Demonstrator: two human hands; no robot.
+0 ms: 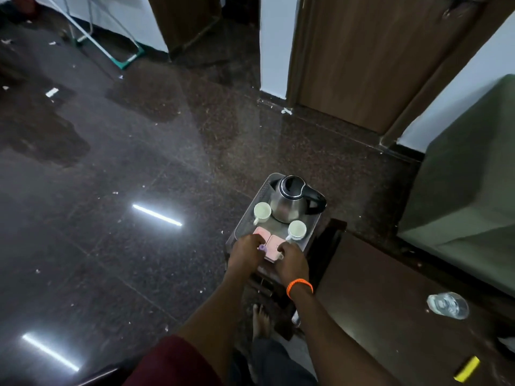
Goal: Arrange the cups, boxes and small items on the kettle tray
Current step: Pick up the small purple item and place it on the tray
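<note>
**Kettle tray: arrangement status, near edge in progress**

The kettle tray [313,235] sits on a small dark stand [324,254] on the floor, in front of the person and just left of a low dark surface [390,302].

**Items in place**
- The kettle [291,201] stands upright at the far end of the tray.
- One white cup [262,211] stands at the kettle's left, near the tray's left wall.
- A second white cup [297,229] stands in front of the kettle toward the right wall. Both cups are upright with handles pointing toward the person.
- Two pink boxes lie flat side by side at the near end: the left box [260,232] and the right box [274,245], touching or nearly so.

**Hands**
- The left hand [246,253] has curled fingers at the left box and appears to pinch a small purple item [262,248].
- The right hand [291,260] rests with curled fingers on the near corner of the right box; whether it grips the box or a small pale item beneath it cannot be told.

**Judged progress**
The cups and boxes appear positioned. The small items remain to be set down and squared, so the task looks mostly complete.

**Not on the tray**
A clear plastic bottle [448,305] and a yellow object [466,369] lie on the low surface, well apart from the tray.
</note>
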